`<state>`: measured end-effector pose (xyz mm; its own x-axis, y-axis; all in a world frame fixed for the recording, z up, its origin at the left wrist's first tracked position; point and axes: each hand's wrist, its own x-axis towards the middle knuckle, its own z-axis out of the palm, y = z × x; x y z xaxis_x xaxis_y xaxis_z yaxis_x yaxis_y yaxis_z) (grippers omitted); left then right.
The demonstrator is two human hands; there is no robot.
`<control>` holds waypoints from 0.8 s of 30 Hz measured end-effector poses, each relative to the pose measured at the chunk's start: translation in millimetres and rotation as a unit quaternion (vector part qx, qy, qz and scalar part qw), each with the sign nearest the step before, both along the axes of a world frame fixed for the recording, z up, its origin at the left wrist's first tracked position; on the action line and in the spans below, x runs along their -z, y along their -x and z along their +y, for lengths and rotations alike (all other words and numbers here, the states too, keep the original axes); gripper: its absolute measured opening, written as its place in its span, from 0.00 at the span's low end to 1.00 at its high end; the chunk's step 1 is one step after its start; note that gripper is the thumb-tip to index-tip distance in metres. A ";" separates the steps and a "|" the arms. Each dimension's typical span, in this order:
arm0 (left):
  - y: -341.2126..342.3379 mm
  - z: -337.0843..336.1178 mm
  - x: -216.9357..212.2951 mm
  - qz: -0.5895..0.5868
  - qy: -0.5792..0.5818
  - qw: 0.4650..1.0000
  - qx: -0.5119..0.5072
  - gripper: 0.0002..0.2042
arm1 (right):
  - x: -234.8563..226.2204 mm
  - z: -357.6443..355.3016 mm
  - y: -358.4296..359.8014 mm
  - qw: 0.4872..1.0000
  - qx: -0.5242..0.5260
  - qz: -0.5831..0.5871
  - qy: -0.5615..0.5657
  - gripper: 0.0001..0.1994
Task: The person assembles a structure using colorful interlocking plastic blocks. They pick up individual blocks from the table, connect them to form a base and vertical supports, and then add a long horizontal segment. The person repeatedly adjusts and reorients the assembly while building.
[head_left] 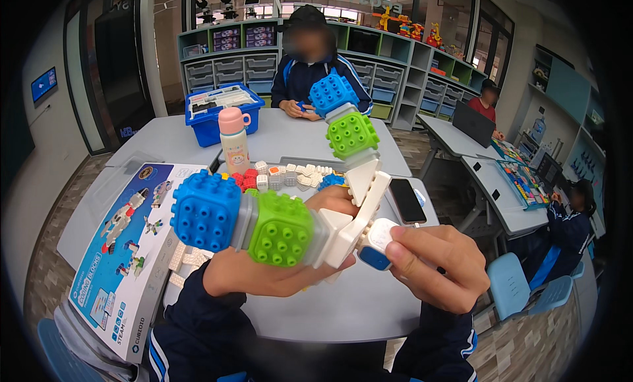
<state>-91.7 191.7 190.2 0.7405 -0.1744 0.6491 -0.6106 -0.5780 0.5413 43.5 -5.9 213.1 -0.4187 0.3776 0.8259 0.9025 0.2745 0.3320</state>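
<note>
A classroom set up for building-block lessons: grey worktops grouped in clusters, green-framed shelving lined with storage bins and finished models, a blue bin of parts, loose cube blocks and other uniformed pupils seated at work nearby.

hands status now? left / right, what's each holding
Left hand: closed under the block model, gripping its blue-and-green arm.
Right hand: closed, fingers pinching the small white-and-blue block at the model's corner.
</note>
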 end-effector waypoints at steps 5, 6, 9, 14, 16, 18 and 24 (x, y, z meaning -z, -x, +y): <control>-0.7 0.3 0.9 0.021 0.000 1.000 -0.002 0.18 | -0.1 -0.9 -2.3 1.000 -0.001 -0.006 0.002 0.20; -1.1 0.9 0.9 0.023 -0.008 1.000 -0.001 0.19 | 0.2 -1.2 -2.3 1.000 0.007 -0.007 0.001 0.20; -3.7 2.6 1.3 0.016 -0.019 1.000 0.007 0.21 | 1.5 -2.6 -1.5 1.000 0.021 0.006 0.017 0.21; -7.0 3.5 2.8 0.008 -0.035 0.999 0.008 0.23 | 3.8 -4.1 -1.2 0.998 0.010 0.053 0.040 0.19; -6.7 2.2 3.5 0.016 -0.008 1.000 0.013 0.23 | 4.5 -3.6 -1.3 0.997 0.002 0.068 0.045 0.19; -6.2 2.6 2.6 0.018 -0.027 0.999 -0.012 0.22 | 4.8 -2.7 -1.1 0.996 0.016 0.073 0.044 0.21; -5.6 2.8 0.7 0.019 -0.034 0.999 -0.038 0.21 | 4.5 0.3 0.6 0.995 0.015 0.097 0.030 0.23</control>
<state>-86.0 194.5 189.5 0.7774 -0.1602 0.6082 -0.5435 -0.6579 0.5214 42.9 -5.6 208.6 -0.2420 0.4381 0.8657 0.9559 0.2608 0.1353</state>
